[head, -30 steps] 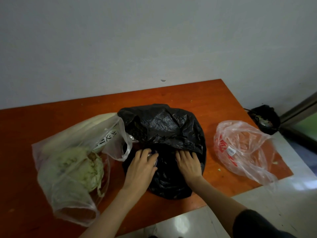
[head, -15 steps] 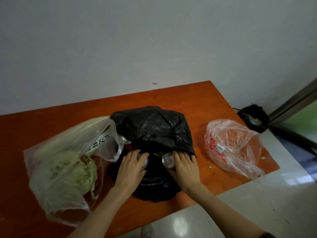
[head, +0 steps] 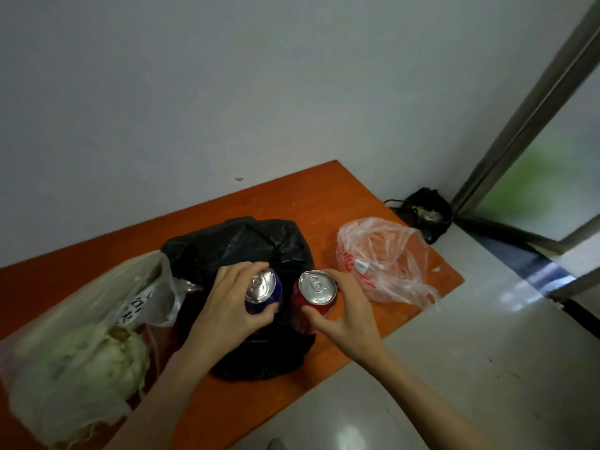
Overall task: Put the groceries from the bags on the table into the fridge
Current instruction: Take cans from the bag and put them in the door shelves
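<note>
My left hand (head: pixel 227 303) grips a blue can (head: pixel 264 287) with a silver top, held upright above the black bag (head: pixel 240 248). Beside it, my right hand (head: pixel 344 310) holds a red can (head: pixel 316 292), also upright. The black bag lies crumpled in the middle of the orange table (head: pixel 292 196). Another can's silver rim (head: pixel 191 285) peeks out at the bag's left edge. To the left lies a clear bag (head: pixel 81 352) with a pale green cabbage (head: pixel 97 355) and a long white vegetable inside.
A crumpled clear bag with red print (head: pixel 380 258) lies at the table's right end. On the floor in the corner sits a small black bag (head: pixel 425 212). A metal door frame (head: pixel 526 125) stands to the right. White tiled floor (head: pixel 454 368) runs along the table's front edge.
Both hands were reaching into the black bag; they have now each lifted a can clear of it. The view has swung to the right.
</note>
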Available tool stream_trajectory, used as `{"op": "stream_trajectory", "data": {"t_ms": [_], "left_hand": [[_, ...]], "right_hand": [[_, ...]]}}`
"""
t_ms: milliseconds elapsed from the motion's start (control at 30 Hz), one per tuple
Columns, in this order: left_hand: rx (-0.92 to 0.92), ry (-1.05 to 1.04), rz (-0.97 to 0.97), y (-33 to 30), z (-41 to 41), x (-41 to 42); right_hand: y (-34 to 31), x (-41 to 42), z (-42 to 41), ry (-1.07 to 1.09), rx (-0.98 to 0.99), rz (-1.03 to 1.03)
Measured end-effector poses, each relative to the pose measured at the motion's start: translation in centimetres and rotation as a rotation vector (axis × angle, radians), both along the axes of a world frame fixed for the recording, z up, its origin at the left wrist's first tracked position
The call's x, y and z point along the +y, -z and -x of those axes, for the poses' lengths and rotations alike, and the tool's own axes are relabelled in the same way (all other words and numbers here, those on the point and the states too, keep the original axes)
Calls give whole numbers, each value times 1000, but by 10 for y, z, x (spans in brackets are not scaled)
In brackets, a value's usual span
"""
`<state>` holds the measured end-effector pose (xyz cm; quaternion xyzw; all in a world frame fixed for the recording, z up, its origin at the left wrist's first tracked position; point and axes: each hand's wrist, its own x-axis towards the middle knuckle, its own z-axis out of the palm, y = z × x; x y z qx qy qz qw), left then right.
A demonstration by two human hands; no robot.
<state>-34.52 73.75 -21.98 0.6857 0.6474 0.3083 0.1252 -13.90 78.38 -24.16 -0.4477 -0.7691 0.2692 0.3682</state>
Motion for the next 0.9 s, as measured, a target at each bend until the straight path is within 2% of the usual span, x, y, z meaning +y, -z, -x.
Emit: {"op": "stream_trajectory", "data": {"t_ms": [267,433,667,900], "left_hand": [[-59,210,-145,-49,-113,-3],[-106,405,-173,-60,-232,-30],[-180,791,-167,-75,-412,-90],[-247,1056,-213,-105,-579,-136]], "right_hand": [[-53,-49,-130,293,31,-94],[-75,-127,-248,520,76,-119],[-105,-261,-408,850,86,-81],[-124,-360,-531,1174,170,-183]]}}
